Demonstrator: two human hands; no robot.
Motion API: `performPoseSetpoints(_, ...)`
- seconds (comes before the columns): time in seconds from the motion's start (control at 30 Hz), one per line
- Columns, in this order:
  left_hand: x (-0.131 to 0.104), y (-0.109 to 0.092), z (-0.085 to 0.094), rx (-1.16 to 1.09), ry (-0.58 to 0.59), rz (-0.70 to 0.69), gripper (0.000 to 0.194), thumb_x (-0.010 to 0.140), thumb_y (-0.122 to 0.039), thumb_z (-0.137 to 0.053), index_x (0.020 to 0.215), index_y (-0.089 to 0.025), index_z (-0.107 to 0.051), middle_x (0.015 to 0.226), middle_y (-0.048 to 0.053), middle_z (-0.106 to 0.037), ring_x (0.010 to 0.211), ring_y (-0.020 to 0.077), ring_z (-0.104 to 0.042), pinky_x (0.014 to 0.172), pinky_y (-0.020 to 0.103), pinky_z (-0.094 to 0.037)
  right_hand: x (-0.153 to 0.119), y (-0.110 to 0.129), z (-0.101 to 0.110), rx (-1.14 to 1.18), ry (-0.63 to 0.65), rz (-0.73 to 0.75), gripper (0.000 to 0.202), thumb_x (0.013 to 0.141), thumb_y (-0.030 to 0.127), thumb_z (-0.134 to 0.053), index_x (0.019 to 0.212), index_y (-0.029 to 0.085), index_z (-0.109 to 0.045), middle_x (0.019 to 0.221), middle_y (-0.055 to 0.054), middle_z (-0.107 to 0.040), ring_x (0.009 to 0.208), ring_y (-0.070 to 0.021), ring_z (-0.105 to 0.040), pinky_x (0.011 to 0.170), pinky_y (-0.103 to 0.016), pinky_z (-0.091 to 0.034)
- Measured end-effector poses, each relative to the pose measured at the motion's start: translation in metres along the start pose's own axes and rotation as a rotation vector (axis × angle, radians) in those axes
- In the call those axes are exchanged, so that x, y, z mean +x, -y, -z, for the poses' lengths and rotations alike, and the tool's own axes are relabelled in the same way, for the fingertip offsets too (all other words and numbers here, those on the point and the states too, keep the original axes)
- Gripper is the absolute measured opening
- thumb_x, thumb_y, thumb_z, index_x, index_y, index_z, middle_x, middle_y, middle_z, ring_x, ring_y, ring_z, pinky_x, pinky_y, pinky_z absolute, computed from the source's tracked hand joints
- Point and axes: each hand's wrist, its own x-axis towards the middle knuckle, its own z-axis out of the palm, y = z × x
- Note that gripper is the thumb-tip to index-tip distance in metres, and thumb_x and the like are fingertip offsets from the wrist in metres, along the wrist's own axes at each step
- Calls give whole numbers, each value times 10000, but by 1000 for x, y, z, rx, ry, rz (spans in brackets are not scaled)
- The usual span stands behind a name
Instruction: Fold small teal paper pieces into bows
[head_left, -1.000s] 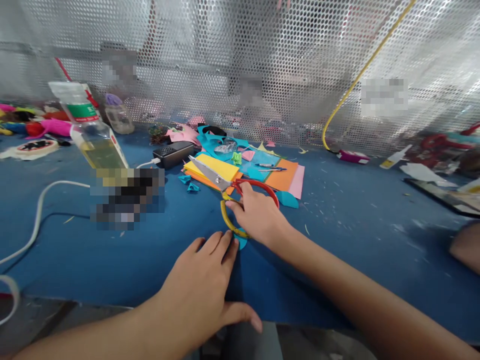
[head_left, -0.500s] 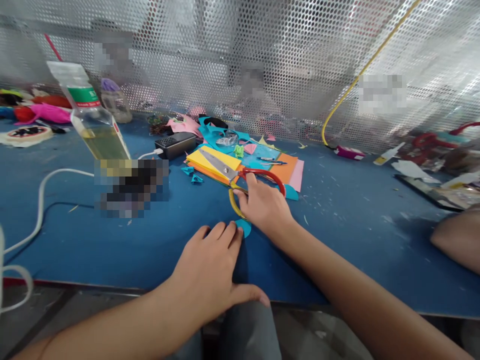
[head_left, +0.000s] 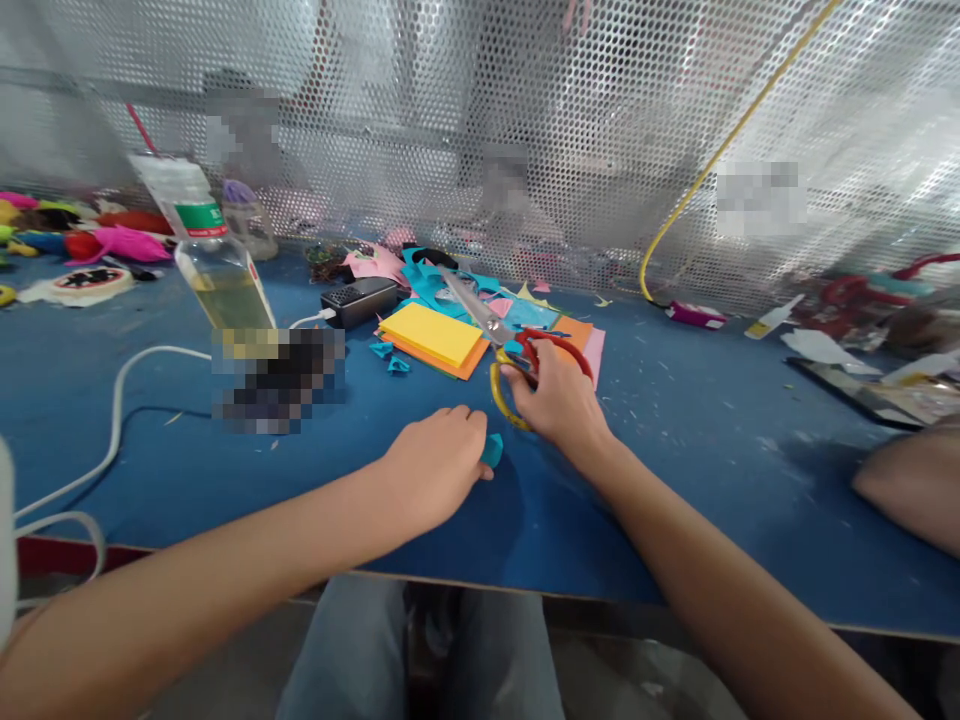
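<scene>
My left hand point(head_left: 439, 465) is closed on a small blue paper piece point(head_left: 492, 450), which sticks out past its fingertips just above the blue tabletop. My right hand point(head_left: 559, 395) grips large scissors point(head_left: 493, 323) with one red and one yellow handle loop. Their silver blades point up and left, over the heap of paper scraps. Another bit of blue paper point(head_left: 514, 347) shows by the scissor handles. Left of the scissors lies a stack of yellow and orange paper point(head_left: 431, 335), with small blue scraps point(head_left: 397, 366) beside it.
A bottle of yellowish liquid point(head_left: 229, 285) and a black box point(head_left: 361, 301) with a white cable stand at left. Blue and pink scraps point(head_left: 375, 264) lie against the perforated metal wall. At right are a purple box point(head_left: 696, 314), a dark flat tray point(head_left: 847, 390) and another person's arm point(head_left: 911, 480).
My left hand has gone from lying flat over the blue piece to pinching it and lifting an edge. The scissors, in my right hand, have shifted up and right, off the yellow stack.
</scene>
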Motion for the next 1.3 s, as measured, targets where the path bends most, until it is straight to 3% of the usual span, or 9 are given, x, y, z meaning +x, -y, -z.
performPoseSetpoints(0.13,29,12,7,-106,108,-1,367,624,-255,-734,952,-123,-633,793,69,-677,645,218,-634,492,265,-426,3,-8,10,84,-95,-19,379,858,416,-400,1110,138,-456,962,-145,-648,852,-292,-605,665,-345,-413)
performPoseSetpoints(0.27,42,13,14,-196,114,-90,61,695,-200,-668,743,-164,-668,660,0,-669,579,131,-613,505,202,-419,5,-12,13,152,-106,-32,346,846,417,-424,1053,146,-481,855,-114,-652,796,-278,-608,634,-335,-404)
performPoseSetpoints(0.43,11,6,13,-127,-258,-212,180,872,-194,-451,904,-165,-626,919,53,-645,852,148,-604,729,250,-456,6,-14,15,205,-72,-18,294,848,426,-416,974,170,-488,847,-85,-645,752,-237,-606,588,-294,-390)
performPoseSetpoints(0.53,-14,11,0,142,-177,-434,241,873,-101,-402,956,-174,-617,951,58,-644,861,148,-612,736,250,-472,3,-9,14,207,-29,22,306,841,427,-429,1005,175,-484,816,-70,-647,704,-223,-600,578,-289,-382)
performPoseSetpoints(0.6,-24,15,-9,269,-114,-486,248,860,-83,-411,973,-173,-613,957,63,-649,865,157,-614,748,264,-483,-2,-3,12,196,14,59,316,832,430,-442,1015,178,-494,771,-64,-649,687,-229,-602,572,-291,-377)
performPoseSetpoints(0.77,-38,6,-22,423,-104,-437,285,845,-96,-410,1050,-112,-607,1104,114,-621,987,216,-586,799,324,-491,-20,18,7,141,134,148,369,825,411,-452,1094,161,-495,768,-87,-674,697,-249,-629,571,-299,-389)
performPoseSetpoints(0.93,-52,-19,-30,415,-233,-347,383,858,-229,-399,1153,-63,-578,1135,172,-621,1045,270,-571,834,373,-484,-25,33,7,67,203,190,412,839,394,-427,1165,144,-468,769,-94,-682,685,-254,-638,525,-298,-390)
performPoseSetpoints(1.13,-54,-35,-38,382,-218,-265,381,846,-210,-357,1045,-53,-642,1031,149,-655,916,247,-595,716,348,-518,-30,44,9,-7,211,259,395,852,377,-398,1178,158,-445,797,-82,-672,684,-251,-631,497,-301,-392)
performPoseSetpoints(1.3,-54,-39,-42,369,-295,-247,394,826,-202,-372,1058,-28,-639,990,154,-668,889,246,-600,730,347,-517,-32,46,8,-77,196,294,353,874,394,-363,1155,194,-437,867,-62,-658,676,-240,-635,467,-291,-393)
